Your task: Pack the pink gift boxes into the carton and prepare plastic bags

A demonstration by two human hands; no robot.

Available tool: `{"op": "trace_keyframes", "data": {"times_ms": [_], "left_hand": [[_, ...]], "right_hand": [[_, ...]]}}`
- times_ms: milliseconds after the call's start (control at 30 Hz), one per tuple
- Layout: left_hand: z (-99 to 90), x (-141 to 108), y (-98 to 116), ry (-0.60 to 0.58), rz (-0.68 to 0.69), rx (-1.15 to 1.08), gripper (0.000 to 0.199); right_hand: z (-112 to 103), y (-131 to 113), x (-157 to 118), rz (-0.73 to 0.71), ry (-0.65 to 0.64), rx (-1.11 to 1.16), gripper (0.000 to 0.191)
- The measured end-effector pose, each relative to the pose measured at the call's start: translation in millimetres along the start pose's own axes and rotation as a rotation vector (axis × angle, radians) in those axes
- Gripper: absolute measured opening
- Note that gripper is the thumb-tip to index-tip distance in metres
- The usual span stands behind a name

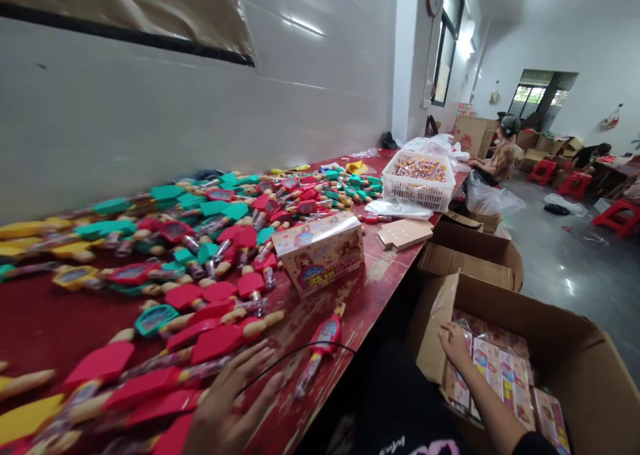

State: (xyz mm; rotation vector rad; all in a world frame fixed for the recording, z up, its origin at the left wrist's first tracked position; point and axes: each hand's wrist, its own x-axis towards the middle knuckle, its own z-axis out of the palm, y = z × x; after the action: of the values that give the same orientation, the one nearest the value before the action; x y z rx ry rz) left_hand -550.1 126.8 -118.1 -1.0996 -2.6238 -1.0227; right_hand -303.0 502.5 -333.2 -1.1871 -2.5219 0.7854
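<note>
My left hand [233,398] is spread over the near edge of the red table [373,278], beside a pile of red toys [215,342]; a black cord passes by its fingers. One red toy with a clear tube [325,335] lies to its right. A printed pink box [325,255] stands behind that toy. Over at the right, my right hand [454,343] has its fingers curled near the inner flap of an open carton [575,368]. Several printed boxes [500,368] lie in the carton. Whether that hand grips anything is too small to tell.
Green and yellow toys [107,228] cover the table's left side. A white basket of small wrapped items [420,182], plastic bags and flat card pieces [405,234] are farther along. More cartons [470,258] line the table's right side. A seated person [503,152] and red stools are beyond.
</note>
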Motion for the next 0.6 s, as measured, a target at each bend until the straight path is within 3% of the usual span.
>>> {"op": "trace_keyframes", "data": {"times_ms": [133, 267, 333, 467, 533, 600], "left_hand": [[13.6, 27.2, -7.0, -0.118, 0.032, -0.050, 0.040], [18.7, 75.2, -14.6, -0.190, 0.058, 0.016, 0.048], [17.6, 116.3, -9.8, -0.174, 0.073, 0.048, 0.052], [23.6, 221.7, 2.2, -0.153, 0.105, 0.232, 0.064], [33.8, 266.7, 0.4, -0.202, -0.012, 0.445, 0.071], [45.9, 295.5, -7.5, -0.295, -0.142, 0.595, 0.075]], "right_hand": [[-25.8, -21.7, 49.0, -0.045, 0.059, 0.110, 0.035], [-43.8, -52.6, 109.5, -0.139, -0.038, 0.207, 0.034], [-48.9, -72.3, 140.8, -0.190, -0.098, 0.233, 0.034], [-49.5, -115.0, 202.5, -0.262, -0.162, 0.201, 0.028], [-44.2, -136.0, 235.8, -0.262, -0.159, 0.139, 0.025], [-36.3, -156.6, 272.3, -0.244, -0.139, 0.054, 0.023]]}}
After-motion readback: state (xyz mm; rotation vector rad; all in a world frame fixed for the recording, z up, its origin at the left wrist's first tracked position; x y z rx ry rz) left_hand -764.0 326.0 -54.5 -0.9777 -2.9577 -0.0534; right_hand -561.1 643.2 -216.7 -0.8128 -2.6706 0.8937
